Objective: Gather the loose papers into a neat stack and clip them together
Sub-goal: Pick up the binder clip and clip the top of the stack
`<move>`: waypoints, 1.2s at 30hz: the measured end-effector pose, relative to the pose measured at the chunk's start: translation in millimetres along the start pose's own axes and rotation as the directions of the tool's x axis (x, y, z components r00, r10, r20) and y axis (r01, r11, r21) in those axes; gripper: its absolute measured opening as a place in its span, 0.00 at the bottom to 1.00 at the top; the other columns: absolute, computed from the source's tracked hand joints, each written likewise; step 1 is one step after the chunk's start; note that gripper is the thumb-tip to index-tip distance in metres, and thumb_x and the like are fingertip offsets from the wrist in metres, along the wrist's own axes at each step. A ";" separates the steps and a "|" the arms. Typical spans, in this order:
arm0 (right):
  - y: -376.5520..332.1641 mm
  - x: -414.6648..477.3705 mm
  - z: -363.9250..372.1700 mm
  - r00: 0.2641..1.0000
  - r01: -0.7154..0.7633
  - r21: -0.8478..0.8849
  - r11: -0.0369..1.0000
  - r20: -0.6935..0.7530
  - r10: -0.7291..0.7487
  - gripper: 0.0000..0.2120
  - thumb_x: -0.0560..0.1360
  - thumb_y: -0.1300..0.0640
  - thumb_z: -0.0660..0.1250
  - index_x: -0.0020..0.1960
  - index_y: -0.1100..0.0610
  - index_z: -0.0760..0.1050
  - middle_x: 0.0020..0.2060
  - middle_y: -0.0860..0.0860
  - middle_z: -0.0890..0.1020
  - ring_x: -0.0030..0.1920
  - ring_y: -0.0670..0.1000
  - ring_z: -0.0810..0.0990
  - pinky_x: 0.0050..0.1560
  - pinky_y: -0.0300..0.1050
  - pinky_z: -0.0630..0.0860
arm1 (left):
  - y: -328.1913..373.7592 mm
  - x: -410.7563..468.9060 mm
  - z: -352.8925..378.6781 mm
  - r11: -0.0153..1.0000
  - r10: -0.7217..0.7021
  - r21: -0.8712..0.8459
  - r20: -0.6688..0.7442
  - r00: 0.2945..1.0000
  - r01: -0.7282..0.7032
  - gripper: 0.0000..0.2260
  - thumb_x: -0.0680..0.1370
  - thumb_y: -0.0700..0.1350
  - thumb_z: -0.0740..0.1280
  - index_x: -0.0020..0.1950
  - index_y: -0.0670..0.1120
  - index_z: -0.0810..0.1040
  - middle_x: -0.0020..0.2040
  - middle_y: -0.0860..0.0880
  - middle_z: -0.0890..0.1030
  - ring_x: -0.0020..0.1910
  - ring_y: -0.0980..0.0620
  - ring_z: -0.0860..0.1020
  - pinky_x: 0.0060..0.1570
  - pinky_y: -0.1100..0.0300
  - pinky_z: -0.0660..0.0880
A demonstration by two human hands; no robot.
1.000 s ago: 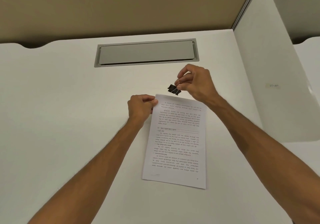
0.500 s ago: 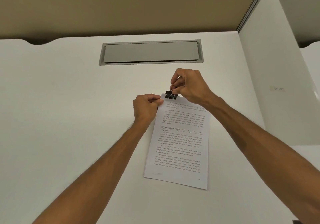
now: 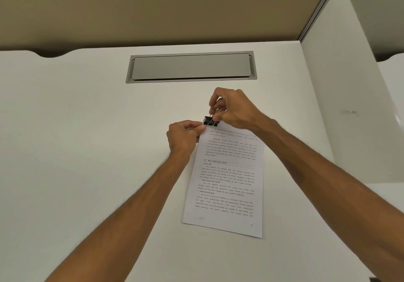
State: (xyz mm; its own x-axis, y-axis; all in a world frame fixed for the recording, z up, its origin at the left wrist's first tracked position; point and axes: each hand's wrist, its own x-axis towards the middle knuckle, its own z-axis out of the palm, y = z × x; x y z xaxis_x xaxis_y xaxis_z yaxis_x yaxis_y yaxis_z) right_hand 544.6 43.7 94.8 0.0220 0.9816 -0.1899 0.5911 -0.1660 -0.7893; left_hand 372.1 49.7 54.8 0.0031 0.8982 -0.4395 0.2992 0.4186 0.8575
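From my remote seat, the left hand (image 3: pixel 185 137) pinched the far left corner of the paper stack (image 3: pixel 227 181), fingers curled tight on the sheets, just left of the black binder clip (image 3: pixel 211 121). The clip sat on the stack's far edge, beside that corner, with its body apparently over the paper. To the clip's right, the right hand (image 3: pixel 234 109) held the wire handles between thumb and fingertips, closed narrowly on them. The stack lay flat on the white desk (image 3: pixel 76 150), squared and slightly angled, well short of the grey cable hatch (image 3: pixel 191 67) beyond the clip. I judged the clipping nearly done — handles not yet folded down. The risk I saw: if the handles were let go with the clip only shallowly on the edge, it could snap off or catch just the top sheets; a slackened left pinch would let the pages fan out of line.
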 end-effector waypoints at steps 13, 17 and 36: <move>69.8 -67.7 -7.2 0.824 -0.060 0.386 0.920 -0.502 0.264 0.36 0.72 0.51 0.77 0.75 0.53 0.64 0.70 0.52 0.73 0.67 0.48 0.74 0.64 0.41 0.73 | -5.0 2.7 -7.1 0.993 -0.049 -0.104 0.020 0.999 0.051 0.05 0.71 0.36 0.76 0.43 0.45 0.84 0.42 0.46 0.86 0.43 0.46 0.86 0.43 0.54 0.84; 100.6 -115.1 5.2 0.810 -0.191 0.642 0.742 -0.324 0.489 0.29 0.72 0.55 0.77 0.70 0.54 0.70 0.62 0.51 0.80 0.60 0.53 0.81 0.55 0.46 0.80 | -7.5 4.0 -12.9 0.987 -0.048 -0.154 0.052 0.997 0.056 0.06 0.71 0.36 0.76 0.45 0.44 0.84 0.43 0.46 0.86 0.41 0.46 0.85 0.43 0.54 0.83; 113.8 -171.5 32.0 0.890 -0.235 0.720 0.653 -0.111 0.443 0.12 0.77 0.67 0.69 0.59 0.62 0.80 0.49 0.58 0.88 0.49 0.60 0.87 0.47 0.51 0.83 | -43.3 -21.5 -48.5 0.984 -0.140 -0.056 0.338 0.931 0.169 0.07 0.78 0.39 0.70 0.54 0.40 0.84 0.49 0.44 0.87 0.47 0.46 0.86 0.46 0.56 0.82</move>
State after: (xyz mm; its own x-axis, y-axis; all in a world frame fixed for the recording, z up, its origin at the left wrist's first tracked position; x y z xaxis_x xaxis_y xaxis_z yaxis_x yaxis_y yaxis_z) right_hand 582.3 -146.6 18.9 0.3710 0.8105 -0.4532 -0.1999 -0.4069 -0.8913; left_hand 312.8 18.8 40.1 0.2830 0.7320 -0.6198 0.2411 0.5712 0.7846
